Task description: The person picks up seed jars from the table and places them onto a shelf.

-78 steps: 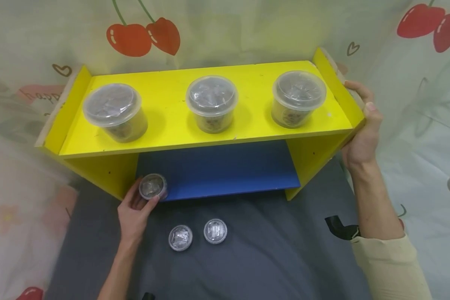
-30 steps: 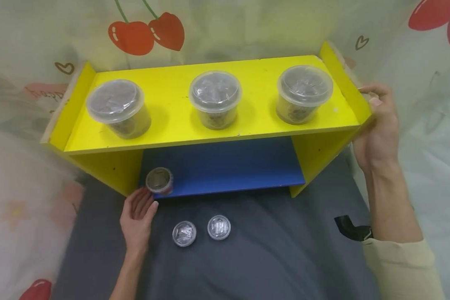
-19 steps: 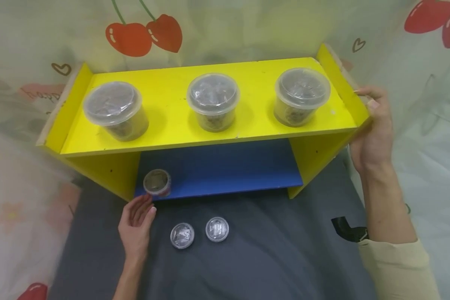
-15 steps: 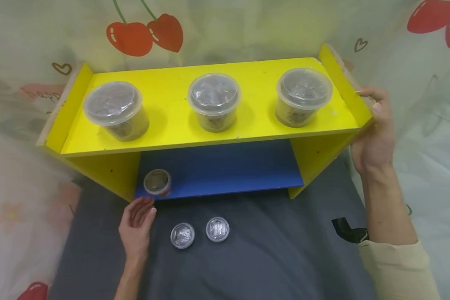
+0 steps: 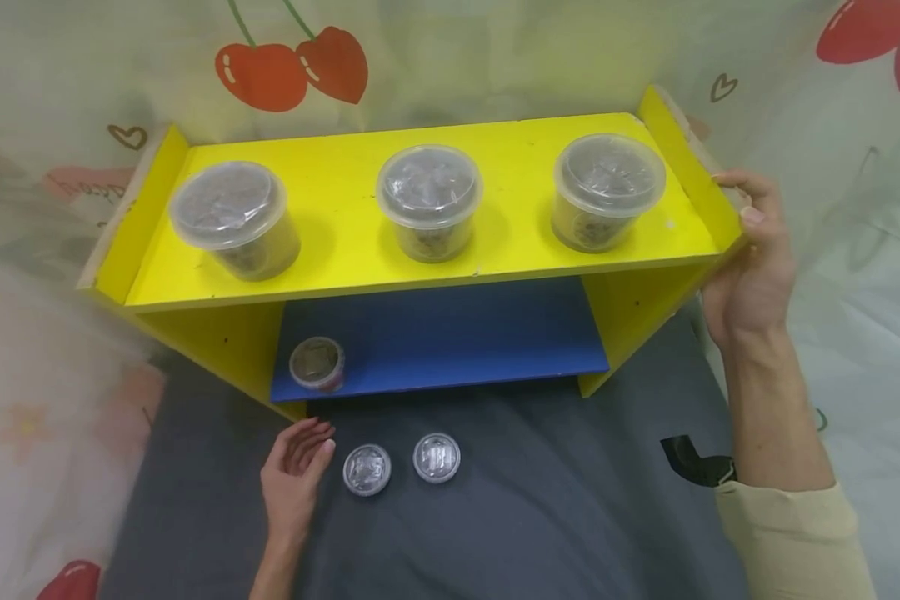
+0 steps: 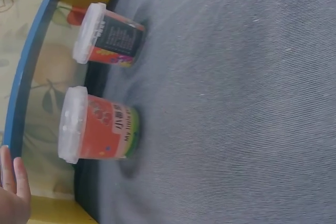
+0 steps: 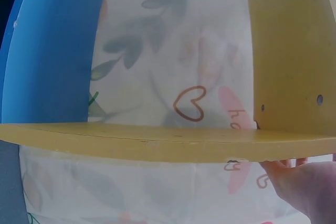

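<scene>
My left hand (image 5: 292,483) hangs with loosely bent fingers and holds nothing, just left of two small lidded cups: a left cup (image 5: 367,469) and a right cup (image 5: 437,457). In the left wrist view the nearer cup (image 6: 105,129) has an orange printed side and white lid; the farther cup (image 6: 113,35) shows a dark label. Another small cup (image 5: 317,363) stands at the left end of the shelf unit's blue lower board (image 5: 450,337). My right hand (image 5: 753,258) grips the right side panel of the yellow shelf unit (image 5: 345,225); its fingers (image 7: 286,163) touch the panel's edge.
On the yellow top board stand three larger clear lidded tubs: a left tub (image 5: 236,217), a middle tub (image 5: 430,200) and a right tub (image 5: 607,192). A dark grey cloth (image 5: 540,500) covers the surface below. Behind hangs a cherry-print curtain (image 5: 495,58).
My left hand has let go of the small cup on the blue board and moved down and right, towards the two cups on the cloth. My right hand stays on the side panel.
</scene>
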Available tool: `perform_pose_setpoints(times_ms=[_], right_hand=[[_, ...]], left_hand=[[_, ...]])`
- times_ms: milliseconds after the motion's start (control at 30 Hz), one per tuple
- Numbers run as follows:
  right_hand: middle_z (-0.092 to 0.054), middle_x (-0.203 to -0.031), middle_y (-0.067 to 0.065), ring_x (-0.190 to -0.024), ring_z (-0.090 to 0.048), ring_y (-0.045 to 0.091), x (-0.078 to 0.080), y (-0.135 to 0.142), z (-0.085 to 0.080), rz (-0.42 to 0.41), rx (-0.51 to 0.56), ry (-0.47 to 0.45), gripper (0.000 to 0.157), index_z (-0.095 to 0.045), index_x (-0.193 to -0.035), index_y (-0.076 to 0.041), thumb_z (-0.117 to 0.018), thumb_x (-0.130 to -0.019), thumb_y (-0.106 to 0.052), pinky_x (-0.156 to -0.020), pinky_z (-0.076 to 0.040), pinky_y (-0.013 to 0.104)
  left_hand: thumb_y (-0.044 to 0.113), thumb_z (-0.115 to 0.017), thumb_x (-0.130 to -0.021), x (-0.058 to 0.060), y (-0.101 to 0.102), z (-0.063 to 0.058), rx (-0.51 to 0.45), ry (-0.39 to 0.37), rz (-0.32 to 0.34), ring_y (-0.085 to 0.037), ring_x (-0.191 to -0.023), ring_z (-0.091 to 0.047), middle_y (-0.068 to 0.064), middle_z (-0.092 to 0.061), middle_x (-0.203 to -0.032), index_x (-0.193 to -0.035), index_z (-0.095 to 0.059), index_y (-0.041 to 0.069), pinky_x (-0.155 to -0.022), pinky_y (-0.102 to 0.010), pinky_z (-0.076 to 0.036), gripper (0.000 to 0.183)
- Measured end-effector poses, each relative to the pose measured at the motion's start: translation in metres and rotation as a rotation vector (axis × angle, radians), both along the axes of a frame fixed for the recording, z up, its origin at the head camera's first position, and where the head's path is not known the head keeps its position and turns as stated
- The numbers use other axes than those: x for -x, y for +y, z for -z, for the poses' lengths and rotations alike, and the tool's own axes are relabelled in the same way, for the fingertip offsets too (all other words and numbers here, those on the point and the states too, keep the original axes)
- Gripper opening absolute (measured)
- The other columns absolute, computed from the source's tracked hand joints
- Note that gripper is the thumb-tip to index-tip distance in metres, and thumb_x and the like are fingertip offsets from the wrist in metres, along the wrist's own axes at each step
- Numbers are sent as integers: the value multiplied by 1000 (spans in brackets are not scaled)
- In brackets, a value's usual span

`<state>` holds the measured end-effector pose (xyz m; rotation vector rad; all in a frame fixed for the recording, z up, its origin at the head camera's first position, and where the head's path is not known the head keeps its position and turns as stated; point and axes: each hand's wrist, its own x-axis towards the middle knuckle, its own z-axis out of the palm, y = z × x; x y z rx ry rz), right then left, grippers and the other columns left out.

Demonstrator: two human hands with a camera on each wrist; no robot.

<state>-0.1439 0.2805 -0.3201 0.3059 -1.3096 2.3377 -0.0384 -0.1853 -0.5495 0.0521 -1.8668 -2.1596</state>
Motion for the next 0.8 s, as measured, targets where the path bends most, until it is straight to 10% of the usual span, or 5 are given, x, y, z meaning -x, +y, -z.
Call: perform_pose_setpoints(times_ms=[800], right_hand=[[-62, -77, 14, -63, -58, 21, 2, -3, 3, 10, 65, 15, 41, -55, -122, 5, -50, -86, -15, -59, -51, 27]], left_hand=[[-17, -74, -77, -23, 6, 31, 156, -87, 18, -24, -117, -60, -31, -60, -125, -125, -60, -10, -102, -30, -45, 50]])
